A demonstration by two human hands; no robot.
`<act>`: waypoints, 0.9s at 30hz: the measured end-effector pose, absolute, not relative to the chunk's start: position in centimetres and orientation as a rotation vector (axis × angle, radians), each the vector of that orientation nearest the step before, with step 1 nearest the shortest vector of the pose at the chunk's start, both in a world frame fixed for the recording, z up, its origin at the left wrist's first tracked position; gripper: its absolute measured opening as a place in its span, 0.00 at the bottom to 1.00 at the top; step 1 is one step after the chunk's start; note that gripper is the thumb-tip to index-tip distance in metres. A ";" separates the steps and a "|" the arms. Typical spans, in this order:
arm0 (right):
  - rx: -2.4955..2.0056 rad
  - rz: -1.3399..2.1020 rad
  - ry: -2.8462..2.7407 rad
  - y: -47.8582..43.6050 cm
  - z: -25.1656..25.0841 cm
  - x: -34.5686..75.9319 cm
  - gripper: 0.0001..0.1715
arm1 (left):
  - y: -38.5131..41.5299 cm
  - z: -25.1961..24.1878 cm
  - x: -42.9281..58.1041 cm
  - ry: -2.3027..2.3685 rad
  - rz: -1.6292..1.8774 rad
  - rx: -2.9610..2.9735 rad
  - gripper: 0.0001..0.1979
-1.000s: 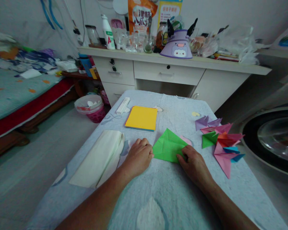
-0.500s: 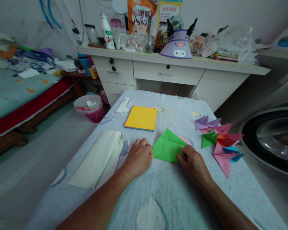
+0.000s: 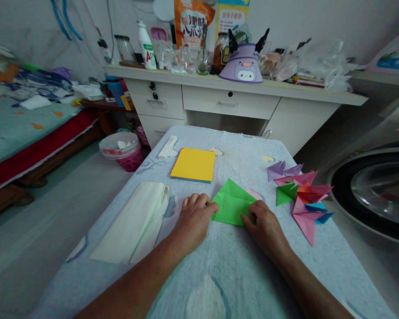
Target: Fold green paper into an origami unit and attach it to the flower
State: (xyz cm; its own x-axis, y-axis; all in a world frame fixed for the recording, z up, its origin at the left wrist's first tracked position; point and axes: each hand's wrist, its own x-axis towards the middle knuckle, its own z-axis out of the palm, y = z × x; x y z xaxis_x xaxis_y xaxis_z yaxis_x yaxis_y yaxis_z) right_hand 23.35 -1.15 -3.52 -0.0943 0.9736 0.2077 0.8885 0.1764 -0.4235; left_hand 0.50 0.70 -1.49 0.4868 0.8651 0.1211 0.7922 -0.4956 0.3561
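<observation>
A creased piece of green origami paper (image 3: 232, 203) lies on the cloth-covered table, folded to a point at its far side. My left hand (image 3: 195, 217) is at its left corner, thumb and curled fingers closed on the edge. At the right corner my right hand (image 3: 263, 221) pinches the paper between thumb and bent fingers. Beyond the green sheet sits a square stack of origami paper (image 3: 193, 164), yellow on top. Several folded paper figures (image 3: 302, 190) in purple, pink, green, red and blue lie in a cluster to the right of my right hand.
A folded whitish cloth or paper bundle (image 3: 134, 221) lies left of my left hand. A slim white box (image 3: 168, 147) is near the far left corner. Behind the table stands a white cabinet (image 3: 229, 99); a lined bin (image 3: 123, 150) is at left, a washing machine (image 3: 379, 190) at right.
My left thumb now stretches further onto the green paper's left corner, and the left fingers are a little less curled. My right hand keeps its grip. The whole view has shifted slightly.
</observation>
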 end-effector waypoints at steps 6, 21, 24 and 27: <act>-1.731 0.173 -2.001 -1.1 -3.9 23.8 0.10 | -0.5 -1.1 1.5 1.253 0.280 2.799 0.05; -1.812 0.186 -1.927 -0.8 -3.8 24.4 0.08 | -3.9 -2.9 3.7 1.362 0.104 2.940 0.20; -1.813 0.198 -1.918 -0.8 -3.7 24.4 0.08 | -3.9 -2.8 3.7 1.358 0.117 2.958 0.19; -1.840 0.200 -1.913 -0.8 -3.7 24.4 0.07 | -3.9 -2.8 3.7 1.352 0.125 2.981 0.19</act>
